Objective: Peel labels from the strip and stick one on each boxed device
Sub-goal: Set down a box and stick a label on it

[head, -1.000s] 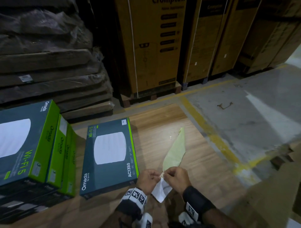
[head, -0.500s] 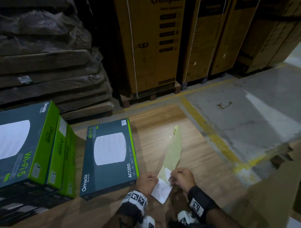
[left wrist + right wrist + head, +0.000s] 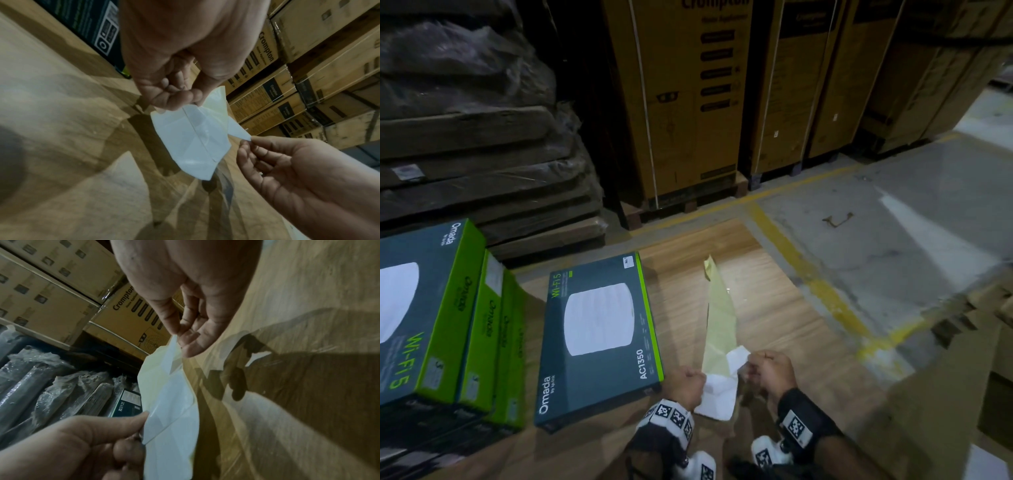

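Left hand (image 3: 686, 383) pinches the label strip (image 3: 719, 337) to anchor the backing; right hand (image 3: 770, 370) pinches a lifted label corner (image 3: 738, 357), likely mid-peel. Strip held just right of the flat boxed device (image 3: 599, 339).

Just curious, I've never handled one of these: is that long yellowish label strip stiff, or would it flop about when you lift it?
Probably floppy: the label strip creases and bends where the left hand holds it. Likely very light, since pinching it at one end keeps its whole length up. The white label that the right hand pinches looks thin and may curl or stick to the fingers.
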Tool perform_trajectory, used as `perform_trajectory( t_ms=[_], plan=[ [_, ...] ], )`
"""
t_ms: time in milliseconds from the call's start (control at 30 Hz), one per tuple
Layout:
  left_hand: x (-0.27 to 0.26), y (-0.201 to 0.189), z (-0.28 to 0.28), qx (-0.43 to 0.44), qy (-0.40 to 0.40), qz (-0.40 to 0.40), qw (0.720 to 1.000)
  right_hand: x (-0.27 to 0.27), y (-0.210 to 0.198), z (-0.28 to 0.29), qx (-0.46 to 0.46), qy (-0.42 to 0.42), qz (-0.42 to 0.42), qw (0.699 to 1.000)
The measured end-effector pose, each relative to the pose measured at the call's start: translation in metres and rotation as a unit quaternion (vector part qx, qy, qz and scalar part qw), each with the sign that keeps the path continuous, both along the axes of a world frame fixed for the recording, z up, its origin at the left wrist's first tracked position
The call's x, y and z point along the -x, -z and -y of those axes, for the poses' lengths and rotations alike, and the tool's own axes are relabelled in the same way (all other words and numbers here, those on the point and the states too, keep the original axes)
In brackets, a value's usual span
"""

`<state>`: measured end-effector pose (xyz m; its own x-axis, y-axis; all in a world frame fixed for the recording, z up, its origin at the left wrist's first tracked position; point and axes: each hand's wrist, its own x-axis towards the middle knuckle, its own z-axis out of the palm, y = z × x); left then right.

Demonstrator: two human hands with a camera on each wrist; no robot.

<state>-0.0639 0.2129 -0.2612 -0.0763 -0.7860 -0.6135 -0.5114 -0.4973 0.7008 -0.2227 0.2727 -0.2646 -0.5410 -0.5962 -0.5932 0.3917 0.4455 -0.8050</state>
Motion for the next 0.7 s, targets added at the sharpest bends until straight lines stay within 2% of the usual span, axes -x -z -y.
perform_trajectory(
  t_ms=[133, 267, 367, 433, 533, 700],
  plan=[
    [0.004, -0.007, 0.001, 0.040, 0.076, 0.060, 0.994, 0.003, 0.000, -0.002, -0.006, -0.015, -0.010, 1.000],
    [0.011, -0.009, 0.006, 0.135, 0.156, 0.111, 0.972, 0.009, -0.001, -0.001, -0.008, -0.069, -0.038, 0.997],
    [0.016, -0.016, 0.004, 0.167, 0.183, 0.081, 0.965, 0.010, -0.004, -0.001, -0.005, -0.122, -0.064, 0.990],
    [0.023, -0.022, 0.003, 0.173, 0.226, 0.063, 0.957, 0.010, -0.009, -0.002, 0.004, -0.138, -0.053, 0.989],
    [0.029, -0.020, 0.006, 0.201, 0.272, 0.073, 0.938, 0.013, -0.007, -0.002, 0.004, -0.119, -0.051, 0.992],
    [0.031, -0.009, 0.005, 0.189, 0.229, 0.088, 0.951, 0.018, 0.006, -0.001, -0.041, -0.034, -0.089, 0.995]
  ],
)
